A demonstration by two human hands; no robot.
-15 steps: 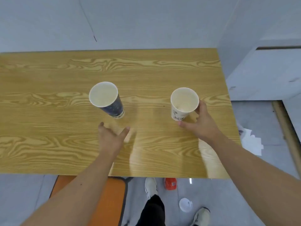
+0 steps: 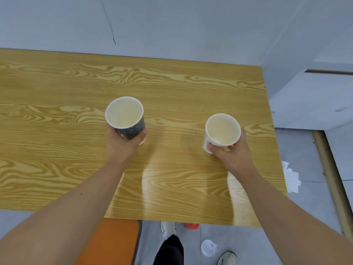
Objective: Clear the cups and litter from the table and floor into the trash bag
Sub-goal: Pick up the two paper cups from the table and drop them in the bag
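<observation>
Two empty paper cups stand on the wooden table (image 2: 57, 150). My left hand (image 2: 122, 144) is wrapped around the dark blue cup (image 2: 125, 117) near the table's middle. To the right, my right hand (image 2: 233, 155) grips the white cup (image 2: 222, 131) from its near side. On the floor lie a white lid (image 2: 208, 247) between my shoes, a small red item (image 2: 192, 225) at the table's near edge, and crumpled white paper (image 2: 291, 176) past the table's right edge. No trash bag is in view.
An orange chair seat (image 2: 110, 243) sits under the near edge of the table. My shoes (image 2: 168, 229) and dark trouser leg stand on the grey floor. Grey walls close in behind and to the right, and a wooden strip (image 2: 332, 180) runs along the floor at right.
My left hand moved forward and closed around the dark blue cup. My right hand tightened its hold on the white cup. The view shifted slightly.
</observation>
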